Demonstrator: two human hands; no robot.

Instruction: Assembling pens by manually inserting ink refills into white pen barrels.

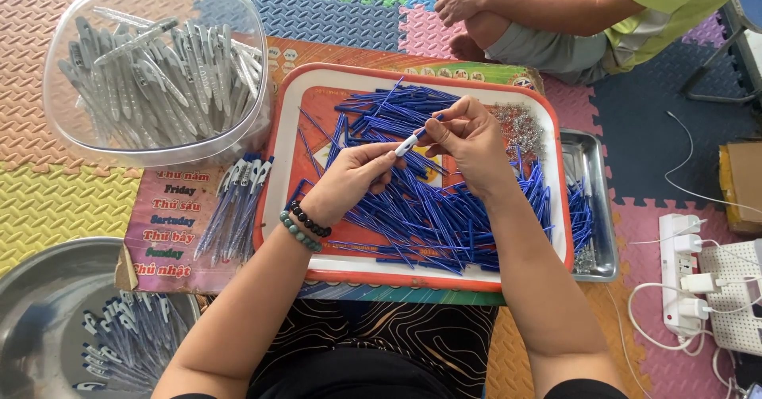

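a small white pen part (406,144) is held between the two hands above the middle of the red-rimmed tray (279,141). the left hand (353,178) is closed on the lower left end of the part, with thumb and forefinger narrowed around it. the right hand (468,133) is pinched on a thin blue refill (423,131) that meets the part's upper right end; whether the refill is already seated inside cannot be told. the long axis of part and refill is laid on a slant, from lower left at the left grip to upper right at the right grip, so the two pieces are lined up end to end. both hands are touching the work, and neither is clearly nearer.

the part is seen as short, white and tube-like, with a darker mark near its middle; finer detail is too small to be made out. below the hands, the tray is covered with a loose heap of blue refills (429,216), and a cluster of small metal springs (520,125) is gathered near its far right corner. a row of finished pens (234,204) is laid on the floor mat just beside the tray's left edge. a clear bowl of grey pen barrels (155,73) is set beyond the tray's far left corner. a steel tray (595,208) is placed against the right edge. another person's hand (460,0) is rested on a knee well beyond the far edge.
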